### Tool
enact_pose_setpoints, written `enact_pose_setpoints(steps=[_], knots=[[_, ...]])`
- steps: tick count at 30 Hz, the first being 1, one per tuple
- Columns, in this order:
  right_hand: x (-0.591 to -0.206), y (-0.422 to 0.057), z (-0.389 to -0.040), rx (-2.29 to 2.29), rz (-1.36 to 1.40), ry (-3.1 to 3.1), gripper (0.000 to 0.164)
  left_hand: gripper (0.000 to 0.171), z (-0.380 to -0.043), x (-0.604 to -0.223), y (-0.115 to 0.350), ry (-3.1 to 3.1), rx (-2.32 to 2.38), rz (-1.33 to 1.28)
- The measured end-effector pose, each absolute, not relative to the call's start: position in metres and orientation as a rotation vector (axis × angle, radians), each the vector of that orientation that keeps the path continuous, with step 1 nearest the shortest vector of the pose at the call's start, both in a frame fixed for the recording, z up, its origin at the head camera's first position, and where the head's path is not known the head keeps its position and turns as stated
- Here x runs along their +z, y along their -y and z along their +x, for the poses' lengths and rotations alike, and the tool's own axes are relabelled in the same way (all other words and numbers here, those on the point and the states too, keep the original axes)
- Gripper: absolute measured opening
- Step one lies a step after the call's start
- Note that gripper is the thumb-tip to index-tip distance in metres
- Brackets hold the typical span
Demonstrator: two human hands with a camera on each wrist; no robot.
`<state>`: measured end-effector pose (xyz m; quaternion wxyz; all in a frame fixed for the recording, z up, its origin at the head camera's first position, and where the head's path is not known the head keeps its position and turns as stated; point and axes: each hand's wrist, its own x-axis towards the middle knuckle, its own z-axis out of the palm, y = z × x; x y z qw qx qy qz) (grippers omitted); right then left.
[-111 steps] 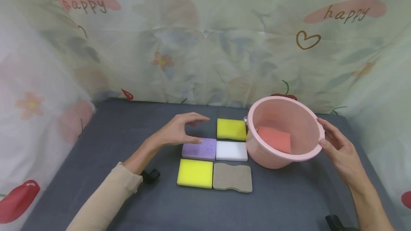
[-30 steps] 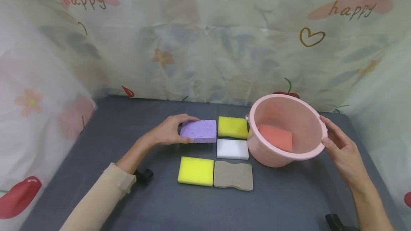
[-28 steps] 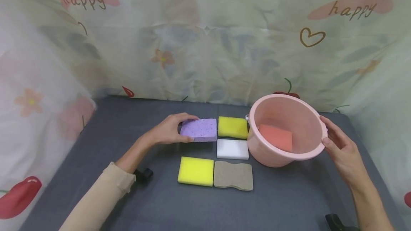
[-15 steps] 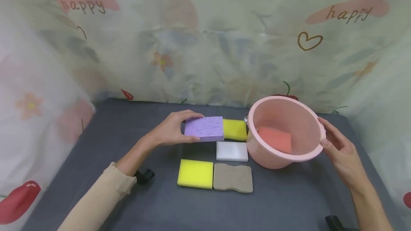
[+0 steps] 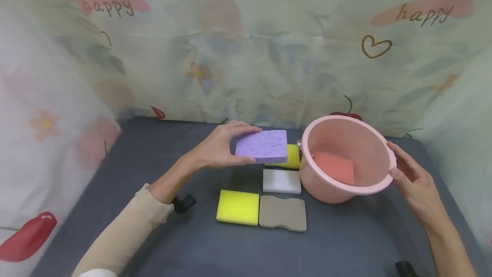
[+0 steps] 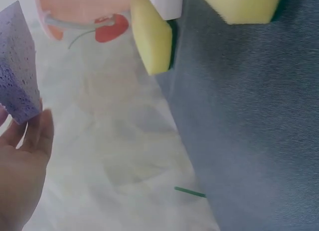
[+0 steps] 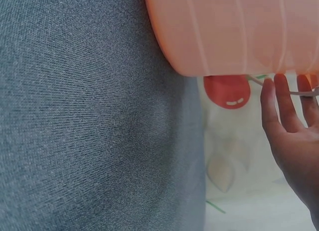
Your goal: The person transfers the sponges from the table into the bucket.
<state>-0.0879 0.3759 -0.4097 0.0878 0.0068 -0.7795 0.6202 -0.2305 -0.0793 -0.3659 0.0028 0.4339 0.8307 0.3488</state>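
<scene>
My left hand (image 5: pixel 220 146) grips a purple sponge (image 5: pixel 265 143) by its left end, thumb in front and fingers behind. The sponge is up off the table, left of the pink bucket (image 5: pixel 359 148), and overlaps a yellow sponge (image 5: pixel 294 156) in the head view. In the left wrist view the purple sponge (image 6: pixel 20 66) shows its pores above my fingers. My right hand (image 5: pixel 417 185) holds the bucket's right rim, thumb over the front. An orange-red sponge (image 5: pixel 334 168) lies inside the bucket. In the right wrist view several fingers (image 7: pixel 285 99) reach the bucket wall.
On the dark table (image 5: pixel 215 251) lie a white sponge (image 5: pixel 282 181), a front yellow sponge (image 5: pixel 237 207) and a grey-brown sponge with wavy sides (image 5: pixel 283 213). A printed curtain (image 5: pixel 238 54) hangs behind. The bucket's metal handle (image 7: pixel 304 93) hangs near my right fingers.
My left hand has taken hold of the purple sponge beside the white one, lifted it and carried it rightward toward the bucket. My right hand has stayed on the rim.
</scene>
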Motion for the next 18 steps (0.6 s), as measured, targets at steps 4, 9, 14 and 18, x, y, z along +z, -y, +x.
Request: enact_pose_setpoints(steps=[4,9,14,18], knots=[[-0.410,-0.377,-0.085,1.835,0.016,2.329,0.061,0.069,-0.231,-0.358,0.069,-2.629,1.061,1.408],[-0.409,-0.376,-0.086,1.780,0.009,2.359,0.061,0.067,-0.231,-0.345,0.054,-2.598,1.067,1.491],[-0.408,-0.376,-0.087,1.743,0.000,2.374,0.061,0.064,-0.231,-0.336,0.040,-2.537,1.108,1.559],[-0.408,-0.376,-0.086,1.722,-0.009,2.389,0.060,0.066,-0.231,-0.334,0.031,-2.523,1.124,1.587]])
